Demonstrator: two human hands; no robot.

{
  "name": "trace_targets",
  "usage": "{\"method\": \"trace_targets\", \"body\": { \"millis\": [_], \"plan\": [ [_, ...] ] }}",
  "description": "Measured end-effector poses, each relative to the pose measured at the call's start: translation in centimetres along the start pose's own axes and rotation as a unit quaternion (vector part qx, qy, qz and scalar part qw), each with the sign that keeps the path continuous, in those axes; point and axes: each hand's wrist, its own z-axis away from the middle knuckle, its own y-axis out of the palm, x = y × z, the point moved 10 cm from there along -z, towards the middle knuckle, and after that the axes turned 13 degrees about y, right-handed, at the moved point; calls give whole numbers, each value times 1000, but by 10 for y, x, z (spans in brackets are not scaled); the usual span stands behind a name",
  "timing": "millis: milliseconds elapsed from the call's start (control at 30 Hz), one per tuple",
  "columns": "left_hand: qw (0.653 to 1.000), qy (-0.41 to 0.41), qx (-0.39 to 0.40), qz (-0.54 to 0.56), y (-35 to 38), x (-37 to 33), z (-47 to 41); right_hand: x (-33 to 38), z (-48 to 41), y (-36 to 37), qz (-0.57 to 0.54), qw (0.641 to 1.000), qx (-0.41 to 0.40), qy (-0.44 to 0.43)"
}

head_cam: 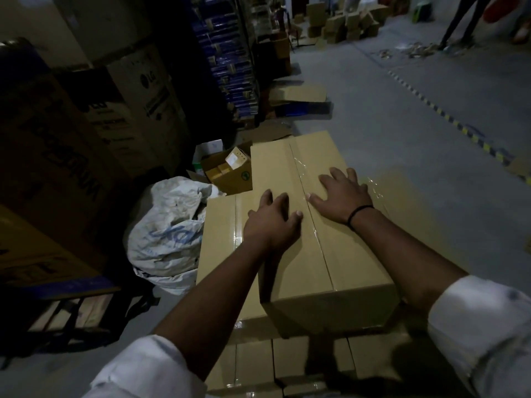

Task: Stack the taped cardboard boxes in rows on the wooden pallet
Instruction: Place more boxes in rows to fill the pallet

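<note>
Pressing flat on top of the taped cardboard box (316, 254) with left hand (270, 225) and right hand (343, 199), fingers spread, gripping nothing. Resting in the near centre, atop a lower layer of taped boxes (221, 254). Left of the stack, a white sack (169, 234) on the floor.

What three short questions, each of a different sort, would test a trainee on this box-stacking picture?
1. True or false: the left hand and the right hand both rest on the top box.
2. What lies on the floor left of the top box? A. sack B. ladder C. trolley
3. Fill in: the black band is on the ___ wrist.
Key: 1 true; 2 A; 3 right.
</note>
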Motion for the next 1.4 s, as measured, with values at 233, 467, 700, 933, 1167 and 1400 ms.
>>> {"method": "trace_targets", "body": {
  "millis": [233,467,700,933,1167,1400],
  "plan": [
    [994,-60,-89,-30,-46,32,49,69,26,-6,-3,998,-15,-63],
    [977,-134,-157,-50,-102,95,136,183,78,-8,-29,986,-11,-161],
    [945,-256,-195,-67,-139,166,290,317,189,26,-35,957,6,-287],
    [892,-373,-229,-109,-165,213,469,429,337,68,-63,911,48,-404],
    [843,-469,-240,-106,-153,231,646,498,498,111,-65,861,85,-498],
    [808,-524,-251,-103,-140,237,756,531,605,147,-59,829,113,-544]
  ]
}}
